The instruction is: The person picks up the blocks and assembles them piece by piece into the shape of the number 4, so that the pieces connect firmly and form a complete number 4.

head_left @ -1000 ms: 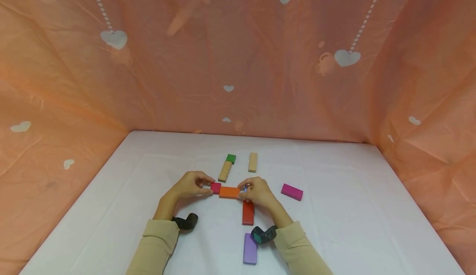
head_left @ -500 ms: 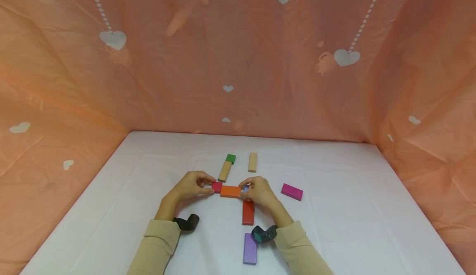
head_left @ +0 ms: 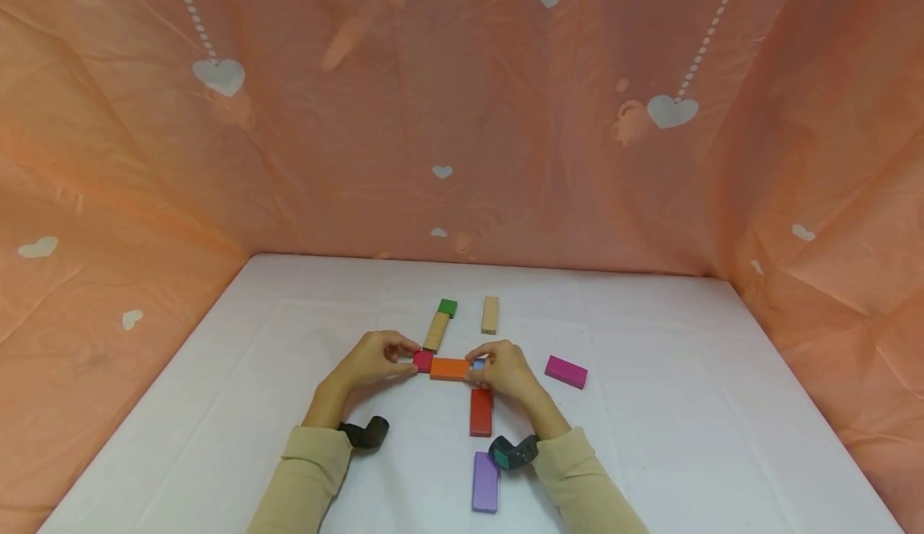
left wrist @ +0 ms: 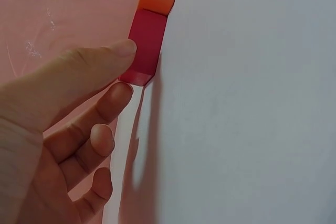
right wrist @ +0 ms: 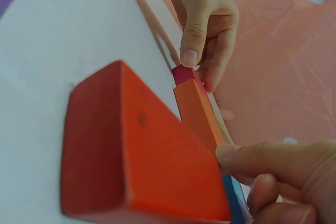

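a rectangular orange block (head_left: 449,369) sits in front of me, between my two hands, above or on a white tabletop (head_left: 650,438); i cannot tell whether it touches. its long axis runs left to right, across my body. a short crimson block (head_left: 423,361) meets its left end and a blue block (right wrist: 234,200), mostly hidden by my fingers, meets its right end, making one row.

my left hand (head_left: 375,358) comes in from the left, thumb and index finger pinching the crimson block's outer end, the other fingers loosely bent. my right hand (head_left: 505,372) mirrors it, thumb on the near side and index on the far side, nearly closed around the blue block where it joins the orange one.

just beyond the crimson block, a plain wooden block (head_left: 436,331) slants away to a small green block (head_left: 447,308). a second wooden block (head_left: 490,315) lies farther off to the right. nearer me, a red block (head_left: 480,413) points toward my body; in the right wrist view it covers part of the row. a purple block (head_left: 485,486) follows below, its corner behind my wrist camera (head_left: 514,454). a magenta block (head_left: 566,372) lies tilted, apart, at right.
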The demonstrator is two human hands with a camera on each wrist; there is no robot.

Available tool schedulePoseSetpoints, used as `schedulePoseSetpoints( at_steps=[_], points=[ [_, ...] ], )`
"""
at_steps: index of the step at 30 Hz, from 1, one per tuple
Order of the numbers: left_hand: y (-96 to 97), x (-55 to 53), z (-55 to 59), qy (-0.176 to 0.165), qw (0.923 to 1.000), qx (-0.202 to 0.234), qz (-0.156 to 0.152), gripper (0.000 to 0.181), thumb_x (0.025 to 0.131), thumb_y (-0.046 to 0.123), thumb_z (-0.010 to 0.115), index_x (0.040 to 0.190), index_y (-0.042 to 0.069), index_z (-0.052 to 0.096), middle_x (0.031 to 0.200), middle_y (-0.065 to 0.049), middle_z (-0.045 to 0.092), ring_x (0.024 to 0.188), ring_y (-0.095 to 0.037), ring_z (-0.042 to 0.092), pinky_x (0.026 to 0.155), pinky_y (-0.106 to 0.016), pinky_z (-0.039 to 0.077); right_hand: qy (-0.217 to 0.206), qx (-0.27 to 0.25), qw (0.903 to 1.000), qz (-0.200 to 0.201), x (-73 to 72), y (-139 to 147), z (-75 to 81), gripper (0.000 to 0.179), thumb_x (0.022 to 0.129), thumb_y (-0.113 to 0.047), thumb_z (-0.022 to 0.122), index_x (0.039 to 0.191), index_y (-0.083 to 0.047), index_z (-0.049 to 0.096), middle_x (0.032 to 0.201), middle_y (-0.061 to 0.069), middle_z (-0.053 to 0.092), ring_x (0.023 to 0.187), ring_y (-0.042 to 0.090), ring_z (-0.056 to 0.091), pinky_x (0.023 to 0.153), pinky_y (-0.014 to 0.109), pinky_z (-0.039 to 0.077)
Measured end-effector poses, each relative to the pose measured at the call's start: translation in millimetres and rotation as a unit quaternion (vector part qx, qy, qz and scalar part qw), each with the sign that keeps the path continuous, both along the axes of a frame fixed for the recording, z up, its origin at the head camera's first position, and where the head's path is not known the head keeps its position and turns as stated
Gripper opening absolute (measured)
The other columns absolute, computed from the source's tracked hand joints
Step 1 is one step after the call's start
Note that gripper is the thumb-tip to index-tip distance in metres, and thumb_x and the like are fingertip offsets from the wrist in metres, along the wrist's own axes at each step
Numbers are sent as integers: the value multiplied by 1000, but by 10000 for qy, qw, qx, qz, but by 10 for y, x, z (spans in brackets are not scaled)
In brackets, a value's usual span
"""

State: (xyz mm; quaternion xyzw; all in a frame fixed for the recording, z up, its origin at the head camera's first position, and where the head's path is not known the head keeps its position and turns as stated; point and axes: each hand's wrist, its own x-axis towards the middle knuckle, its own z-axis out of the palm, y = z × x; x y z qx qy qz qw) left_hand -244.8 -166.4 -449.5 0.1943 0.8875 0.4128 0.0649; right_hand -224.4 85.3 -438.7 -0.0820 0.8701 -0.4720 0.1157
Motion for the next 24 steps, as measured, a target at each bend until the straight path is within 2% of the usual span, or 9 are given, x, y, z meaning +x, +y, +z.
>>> schedulePoseSetpoints(
  at_steps=[7,14,24],
  points=[
    [22,-7,-11,102,9999,-24,-10,31,77,12,79,105,0,72,86,-13,66,72,-11,48,63,-18,41,-143,15,9999,-89,-9,21,13,24,80,-7,74,103,-3,73,50,-4,45,47,7,42,51,18,32],
    [35,-6,-16,153,9999,-6,5,30,77,11,78,104,0,72,86,-14,66,74,-13,48,64,-18,41,62,-88,9999,98,9,50,41,24,78,-7,75,101,0,73,49,-6,48,46,5,46,50,19,35],
    [43,-4,-19,279,9996,-95,27,29,77,12,79,103,2,73,87,-12,67,74,-12,47,64,-18,41,-99,50,9997,-210,-13,15,-3,25,79,-7,74,104,-3,73,51,-5,45,47,6,44,50,19,32]
  ],
)
